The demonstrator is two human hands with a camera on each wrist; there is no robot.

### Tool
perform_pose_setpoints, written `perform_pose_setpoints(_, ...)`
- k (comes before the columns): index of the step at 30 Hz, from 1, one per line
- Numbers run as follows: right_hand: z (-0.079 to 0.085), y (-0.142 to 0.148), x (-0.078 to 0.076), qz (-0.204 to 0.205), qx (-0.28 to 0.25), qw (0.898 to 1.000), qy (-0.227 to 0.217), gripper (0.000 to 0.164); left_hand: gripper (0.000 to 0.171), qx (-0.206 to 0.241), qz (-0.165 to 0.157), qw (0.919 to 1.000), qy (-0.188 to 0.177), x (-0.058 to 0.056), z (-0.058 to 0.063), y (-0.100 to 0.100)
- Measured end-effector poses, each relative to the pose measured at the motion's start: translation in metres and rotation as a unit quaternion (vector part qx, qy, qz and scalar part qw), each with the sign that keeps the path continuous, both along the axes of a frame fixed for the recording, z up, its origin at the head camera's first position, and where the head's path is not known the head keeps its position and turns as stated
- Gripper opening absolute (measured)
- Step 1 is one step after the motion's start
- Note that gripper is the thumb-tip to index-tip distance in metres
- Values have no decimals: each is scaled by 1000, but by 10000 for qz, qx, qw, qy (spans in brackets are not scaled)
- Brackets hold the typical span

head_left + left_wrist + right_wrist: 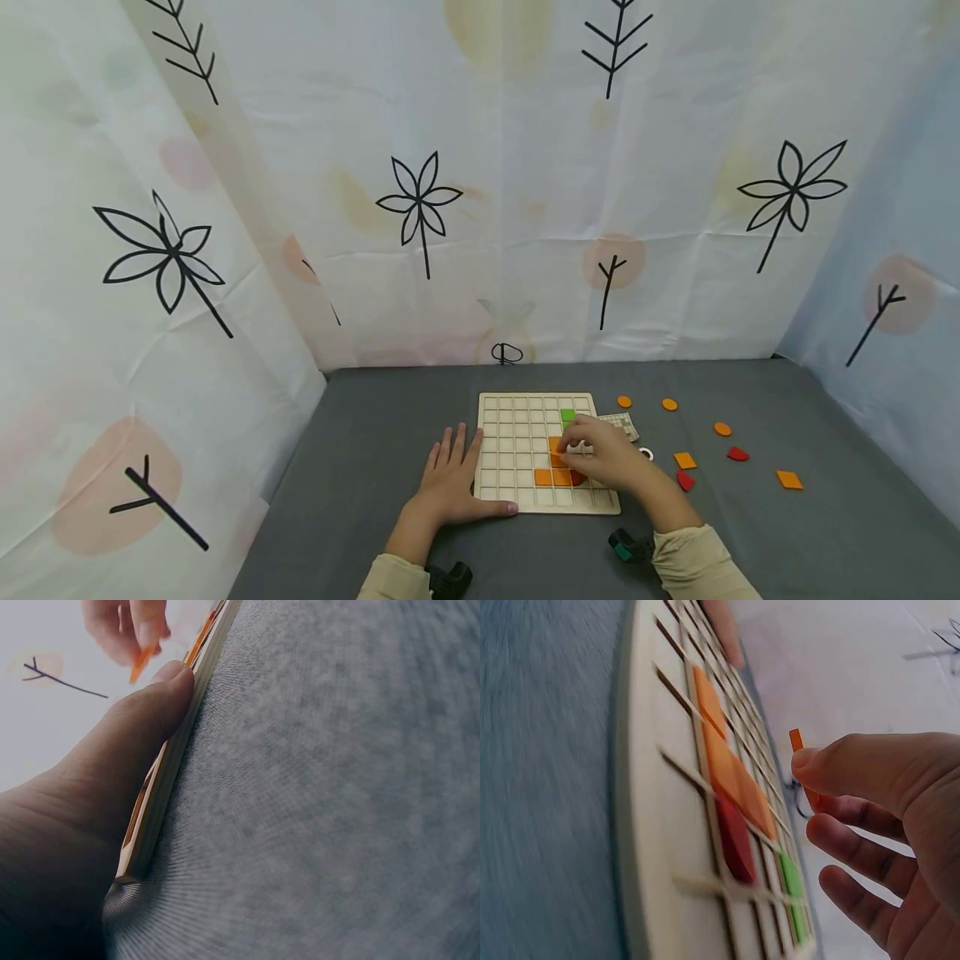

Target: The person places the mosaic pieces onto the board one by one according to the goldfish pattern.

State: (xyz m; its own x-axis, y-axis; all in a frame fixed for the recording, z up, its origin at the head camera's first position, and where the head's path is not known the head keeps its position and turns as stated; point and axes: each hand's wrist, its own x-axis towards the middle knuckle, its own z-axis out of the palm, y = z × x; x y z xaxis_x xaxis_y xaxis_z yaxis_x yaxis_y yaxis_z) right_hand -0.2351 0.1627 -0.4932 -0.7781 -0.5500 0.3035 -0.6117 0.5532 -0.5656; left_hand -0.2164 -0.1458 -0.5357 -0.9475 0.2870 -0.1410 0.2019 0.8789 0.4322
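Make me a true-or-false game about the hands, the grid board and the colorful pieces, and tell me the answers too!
1. The right hand pinches an orange piece. True.
2. The left hand is curled into a fist. False: its fingers are spread out.
3. A green tile sits on the wooden grid board. True.
4. The orange discs lie left of the wooden grid board. False: they lie to the right of it.
5. Two red pieces lie off the wooden grid board, on its right side. True.
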Motion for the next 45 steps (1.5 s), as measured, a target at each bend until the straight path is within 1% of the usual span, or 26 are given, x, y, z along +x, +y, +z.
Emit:
perform_pose_setpoints(5, -7, -18, -5, 343, -51, 9983, -458, 8, 140, -43, -19, 10000, 35, 0, 1, 1)
perform_pose_setpoints(7, -9, -22, -7, 427, 52, 9977, -528, 9, 139, -47, -17, 10000, 32, 0, 1, 1)
perform_pose_setpoints(11, -13, -24, -8, 408, 300, 9973, -527, 10, 139, -37, 2, 10000, 7, 0, 1, 1)
perform_pose_setpoints(17, -15, -24, -7, 351, 345, 9974, -520, 8, 139, -3, -8, 10000, -44, 0, -1, 1)
perform_pose_setpoints(22, -15, -25, -7, 378, 465, 9978, -279, 10, 139, 32, 22, 10000, -61, 0, -3, 1)
perform_pose_setpoints(25, -16, -26, -7, 328, 539, 9978, -185, 10, 139, 23, 31, 10000, -49, -1, -4, 0)
perform_pose_setpoints(31, -16, -26, -7, 280, 472, 9980, -327, 10, 140, -8, 41, 10000, -17, -2, -4, 1)
perform_pose_setpoints(40, -13, -27, -7, 328, 525, 9975, -343, 11, 139, -18, -8, 10000, -13, -2, -3, 0)
perform_pose_setpoints(45, -9, -24, -5, 292, 285, 9980, -479, 11, 139, 4, -6, 10000, -33, 0, -2, 0)
